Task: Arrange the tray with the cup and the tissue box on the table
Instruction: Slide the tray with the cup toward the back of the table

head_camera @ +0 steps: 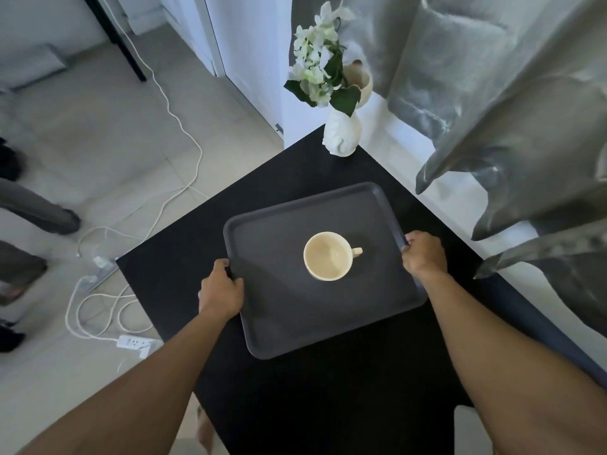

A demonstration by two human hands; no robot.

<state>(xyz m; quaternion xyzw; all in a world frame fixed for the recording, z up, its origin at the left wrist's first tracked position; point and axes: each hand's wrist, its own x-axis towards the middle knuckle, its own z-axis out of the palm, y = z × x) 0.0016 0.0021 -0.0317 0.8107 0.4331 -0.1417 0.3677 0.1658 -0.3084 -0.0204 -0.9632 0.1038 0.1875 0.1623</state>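
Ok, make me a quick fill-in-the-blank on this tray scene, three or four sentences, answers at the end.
1. Both hands, left hand and right hand, grip opposite edges of the ____.
2. The cream cup stands on the tray, and its handle points toward the ____ hand.
3. At the far corner of the black table, a white vase holds ____.
4. The cup looks ____ inside.

Missing words: tray; right; flowers; empty
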